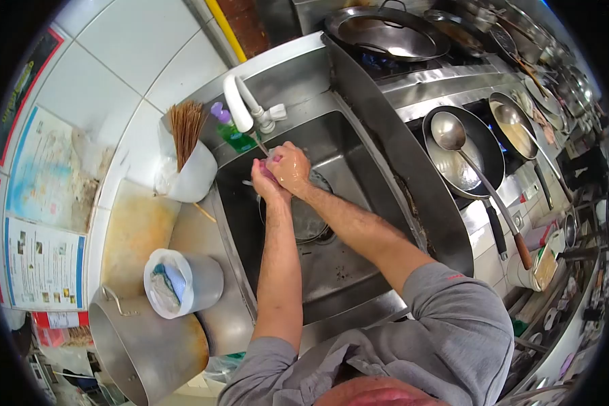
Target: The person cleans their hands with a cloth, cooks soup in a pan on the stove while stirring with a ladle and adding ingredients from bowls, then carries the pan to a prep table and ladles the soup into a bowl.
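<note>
Both my hands are pressed together under the white faucet (235, 101), with water and some lather on the skin. My left hand (269, 183) lies cupped on the left, its palm against the other hand. Over it, my right hand (292, 169) is closed with its fingers curled round the left. No object shows between them. Below the hands, a round metal pot (311, 227) stands in the steel sink (358, 254), partly hidden by my forearms. A green soap bottle with a purple pump (235, 137) stands behind the hands, beside the faucet.
Left of the sink are a white container (195, 172) with a twig brush (186, 128), a plastic tub (206, 284) with cloths, and a large metal pot (149, 345). On the right stove sit a wok (477, 162) with a ladle (450, 130) and more pans. A large wok (386, 30) is behind.
</note>
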Available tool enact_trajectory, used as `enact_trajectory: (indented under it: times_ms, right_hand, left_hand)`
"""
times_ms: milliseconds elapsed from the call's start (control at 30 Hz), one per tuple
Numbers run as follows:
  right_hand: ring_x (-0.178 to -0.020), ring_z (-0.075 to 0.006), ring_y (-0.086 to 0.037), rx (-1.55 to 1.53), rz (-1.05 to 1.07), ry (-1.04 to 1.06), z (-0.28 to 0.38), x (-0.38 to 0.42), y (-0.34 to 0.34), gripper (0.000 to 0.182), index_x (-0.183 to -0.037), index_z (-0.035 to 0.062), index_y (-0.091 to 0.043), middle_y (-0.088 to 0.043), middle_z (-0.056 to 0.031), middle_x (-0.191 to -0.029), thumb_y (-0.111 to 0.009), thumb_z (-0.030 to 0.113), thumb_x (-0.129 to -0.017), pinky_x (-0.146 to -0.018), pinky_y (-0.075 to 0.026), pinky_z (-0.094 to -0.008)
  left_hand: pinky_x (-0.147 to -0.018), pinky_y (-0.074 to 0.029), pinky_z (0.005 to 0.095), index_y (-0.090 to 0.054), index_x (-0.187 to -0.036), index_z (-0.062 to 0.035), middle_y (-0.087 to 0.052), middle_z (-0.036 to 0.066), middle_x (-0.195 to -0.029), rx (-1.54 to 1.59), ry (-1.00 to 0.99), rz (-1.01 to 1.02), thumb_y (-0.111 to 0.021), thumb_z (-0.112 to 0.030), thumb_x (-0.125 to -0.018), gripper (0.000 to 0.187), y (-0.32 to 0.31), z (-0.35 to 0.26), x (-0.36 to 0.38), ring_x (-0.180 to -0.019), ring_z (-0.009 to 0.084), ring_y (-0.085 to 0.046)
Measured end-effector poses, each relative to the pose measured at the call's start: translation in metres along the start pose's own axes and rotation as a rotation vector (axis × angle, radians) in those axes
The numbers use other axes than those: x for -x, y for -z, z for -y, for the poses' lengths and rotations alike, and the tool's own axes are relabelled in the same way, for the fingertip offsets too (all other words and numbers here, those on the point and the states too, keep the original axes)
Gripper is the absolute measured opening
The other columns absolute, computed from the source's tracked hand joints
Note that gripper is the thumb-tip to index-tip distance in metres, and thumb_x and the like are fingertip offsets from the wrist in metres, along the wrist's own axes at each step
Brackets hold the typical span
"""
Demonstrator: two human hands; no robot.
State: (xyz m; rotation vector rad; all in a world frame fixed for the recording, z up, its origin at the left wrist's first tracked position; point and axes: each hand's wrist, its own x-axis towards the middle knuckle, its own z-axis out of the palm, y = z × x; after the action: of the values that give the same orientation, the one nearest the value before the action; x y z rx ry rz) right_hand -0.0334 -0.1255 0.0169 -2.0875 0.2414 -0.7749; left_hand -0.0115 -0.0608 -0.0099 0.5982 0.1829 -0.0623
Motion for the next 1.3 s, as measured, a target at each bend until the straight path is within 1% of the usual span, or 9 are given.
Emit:
enact_trajectory:
  times_ms: [233,433,567,700,767,900,1033,1133,1300]
  right_hand:
    - [-0.075,-0.0296,-0.056,0.096,0.213,0.323,-0.029,0.0,0.008,0.018,-0.069,0.0079,-0.061,-0.054,-0.0094,-0.076,-0.063,0.025,-0.071,-0.061,-0.046,-0.0385]
    - [-0.065,-0.0251,-0.06,-0.655,0.018,-0.667,-0.056,-0.018,-0.027,0.03,-0.074,-0.001,-0.062,-0.062,-0.0162,-0.072,-0.062,0.029,-0.078,-0.058,-0.046,-0.0375]
    - [-0.082,-0.0337,-0.052,-0.148,-0.188,-0.216,-0.019,-0.005,0.0,0.014,-0.078,0.0107,-0.066,-0.057,-0.0145,-0.085,-0.063,0.024,-0.074,-0.076,-0.042,-0.043]
    - [-0.091,-0.0285,-0.051,-0.519,0.137,-0.162,-0.009,0.011,0.004,0.019,-0.084,0.0109,-0.066,-0.05,-0.0109,-0.089,-0.07,0.017,-0.067,-0.078,-0.043,-0.0365]
    - [-0.095,-0.0261,-0.052,-0.579,0.106,-0.244,-0.022,0.01,0.0,0.034,-0.096,0.0079,-0.064,-0.051,-0.0107,-0.091,-0.072,0.019,-0.066,-0.081,-0.045,-0.0342]
    - [-0.095,-0.0241,-0.054,-0.765,-0.158,-0.67,-0.067,0.014,-0.008,0.056,-0.117,0.0045,-0.05,-0.052,-0.0129,-0.106,-0.072,0.024,-0.07,-0.082,-0.046,-0.0366]
    - [-0.093,-0.0256,-0.057,-1.288,0.394,-1.061,-0.056,0.01,0.03,0.053,-0.111,0.0118,-0.053,-0.055,-0.0114,-0.108,-0.065,0.05,-0.076,-0.08,-0.047,-0.0465]
    - [-0.086,-0.0196,-0.06,-1.935,0.568,-0.9,-0.041,-0.003,0.035,0.034,-0.098,0.0098,-0.06,-0.062,-0.0081,-0.095,-0.063,0.039,-0.081,-0.079,-0.048,-0.0396]
    - [-0.077,-0.0146,-0.059,-0.751,0.33,-0.378,-0.017,-0.015,0.003,0.015,-0.078,0.0017,-0.063,-0.062,-0.0092,-0.083,-0.068,0.011,-0.067,-0.067,-0.048,-0.0293]
  left_hand:
    - [-0.079,-0.049,0.0375,-0.057,-0.093,-0.0092,-0.061,0.007,-0.092,-0.176,0.525,0.005,-0.045,-0.031,-0.088,0.026,0.015,-0.001,-0.006,-0.086,0.0212,-0.059]
    - [-0.09,-0.043,0.0393,-0.053,-0.105,-0.0033,-0.059,0.008,-0.103,-0.285,-0.166,0.146,-0.046,-0.036,-0.093,0.036,0.013,0.009,0.008,-0.097,0.0226,-0.056]
    - [-0.096,-0.038,0.0409,-0.046,-0.123,-0.0084,-0.05,0.005,-0.124,-0.075,0.297,0.208,-0.044,-0.055,-0.087,0.059,0.017,-0.004,0.041,-0.113,0.0223,-0.047]
    - [-0.095,-0.04,0.0415,-0.042,-0.126,-0.0102,-0.048,0.006,-0.125,0.046,0.16,0.196,-0.043,-0.064,-0.083,0.069,0.014,0.015,0.038,-0.113,0.0256,-0.048]
    - [-0.091,-0.044,0.0396,-0.049,-0.116,-0.009,-0.053,0.008,-0.115,0.074,0.321,0.333,-0.047,-0.053,-0.086,0.054,0.016,0.014,0.019,-0.107,0.0253,-0.052]
    - [-0.075,-0.05,0.033,-0.053,-0.104,-0.0039,-0.057,0.009,-0.1,-0.585,-0.149,0.042,-0.071,-0.012,-0.074,0.036,-0.017,0.001,0.005,-0.089,0.0202,-0.058]
    - [-0.08,-0.047,0.0302,-0.052,-0.107,-0.0007,-0.056,0.01,-0.103,-0.893,-0.58,0.309,-0.072,-0.003,-0.072,0.04,-0.043,-0.006,0.024,-0.093,0.0189,-0.055]
    - [-0.085,-0.044,0.0309,-0.05,-0.112,0.0003,-0.055,0.01,-0.106,-0.803,-0.375,0.384,-0.072,-0.003,-0.071,0.046,-0.033,-0.01,0.03,-0.097,0.0194,-0.054]
    - [-0.088,-0.044,0.0367,-0.049,-0.117,-0.0036,-0.055,0.01,-0.112,-0.122,0.168,0.171,-0.055,-0.04,-0.085,0.049,0.01,-0.013,0.016,-0.102,0.0234,-0.054]
